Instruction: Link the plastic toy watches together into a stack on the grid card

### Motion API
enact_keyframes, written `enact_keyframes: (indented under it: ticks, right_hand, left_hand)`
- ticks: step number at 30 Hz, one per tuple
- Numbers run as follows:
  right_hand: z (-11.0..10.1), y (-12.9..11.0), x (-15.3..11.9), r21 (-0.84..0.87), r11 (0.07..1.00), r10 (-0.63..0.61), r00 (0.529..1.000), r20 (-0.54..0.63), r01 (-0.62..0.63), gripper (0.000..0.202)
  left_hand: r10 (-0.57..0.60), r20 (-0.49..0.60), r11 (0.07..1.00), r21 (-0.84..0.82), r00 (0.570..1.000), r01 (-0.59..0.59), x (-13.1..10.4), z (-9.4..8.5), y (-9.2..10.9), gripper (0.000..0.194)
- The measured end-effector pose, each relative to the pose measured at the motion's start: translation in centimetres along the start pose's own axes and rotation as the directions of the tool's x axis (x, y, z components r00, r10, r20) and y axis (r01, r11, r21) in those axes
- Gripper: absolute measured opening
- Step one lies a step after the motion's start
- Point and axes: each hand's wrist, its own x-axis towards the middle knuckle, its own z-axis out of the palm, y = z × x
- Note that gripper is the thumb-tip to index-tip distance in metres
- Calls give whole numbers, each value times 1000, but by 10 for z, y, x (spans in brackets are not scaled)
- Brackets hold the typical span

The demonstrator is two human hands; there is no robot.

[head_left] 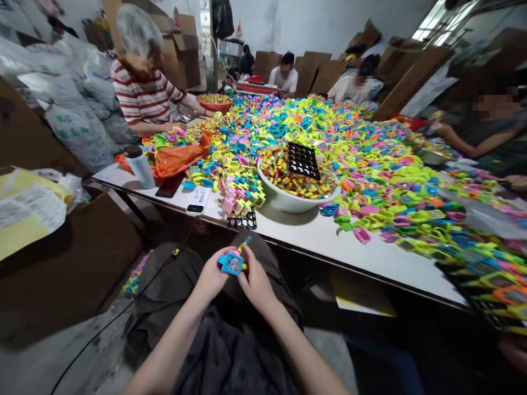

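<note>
Above my lap, my left hand (214, 272) and my right hand (254, 276) are close together around a small bunch of plastic pieces. A blue toy watch piece (233, 264) with a patterned square face is uppermost, held in my left hand. Pink and yellow parts show behind it, and my right fingers close on the yellow part (242, 248). On the table edge ahead, a black perforated tray (242, 221) lies beside stacked pink and yellow watches (239, 198). A white bowl (288, 202) of small wrapped pieces carries another black tray (303, 160).
Colourful plastic watches (370, 159) cover much of the white table (296, 226). A tumbler (140, 167), an orange bag (181, 159) and a dark phone (169, 186) stand or lie at the left. Other people sit around the table. A cable (123, 311) crosses beside my left leg.
</note>
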Motion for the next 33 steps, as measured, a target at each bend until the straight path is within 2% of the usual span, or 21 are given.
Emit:
enact_keyframes:
  ticks: [5, 10, 12, 14, 16, 18, 21, 22, 24, 26, 27, 31, 33]
  right_hand:
    - [-21, 16, 10, -145, 989, -10, 999, 30, 15, 54]
    - [-33, 23, 15, -134, 991, 7, 996, 88, 5, 36]
    - [-34, 26, 15, -90, 996, 22, 997, 77, -15, 33]
    - [-33, 29, 16, 11, 999, 43, 999, 31, -43, 30]
    - [-30, 31, 18, 128, 989, 73, 997, -26, -69, 24]
    - [-27, 30, 20, 212, 972, 118, 989, -87, -97, 22]
    - [-22, 22, 22, 295, 947, 181, 969, -166, -126, 26]
    - [-20, 18, 22, 325, 937, 195, 964, -182, -128, 26]
    - [-16, 10, 23, 389, 912, 222, 956, -193, -133, 24]
    - [-11, 1, 22, 459, 878, 249, 948, -198, -135, 19]
    - [-8, -3, 22, 485, 864, 262, 944, -202, -136, 18]
    - [5, -11, 18, 521, 838, 277, 949, -153, -161, 26]
    - [9, -11, 16, 544, 830, 223, 967, -123, -122, 25]
  left_hand:
    - [-104, 239, 992, -41, 965, 117, 0, -5, -1, 51]
    - [-139, 300, 984, -68, 944, 167, -1, -12, 7, 52]
    - [-168, 251, 974, -106, 953, 199, -1, -15, 14, 55]
    - [-167, 158, 956, -216, 973, 199, 1, -16, 21, 55]
    - [-132, 94, 932, -326, 987, 156, 3, -15, 24, 52]
    - [-88, 38, 932, -348, 995, 95, 6, -12, 23, 49]
    - [-25, -83, 981, -196, 996, 8, 11, -4, 10, 45]
    - [-20, -91, 992, -129, 996, 8, 12, 0, 5, 44]
    - [-44, -12, 998, -52, 999, 43, 14, 10, -7, 42]
    - [-63, 55, 994, -84, 996, 68, 15, 19, -17, 42]
    - [-63, 44, 990, -124, 997, 68, 15, 24, -21, 43]
    - [-93, -167, 966, -253, 982, 48, 17, 33, -32, 43]
    - [-27, -218, 974, -226, 976, -24, 22, 31, -33, 40]
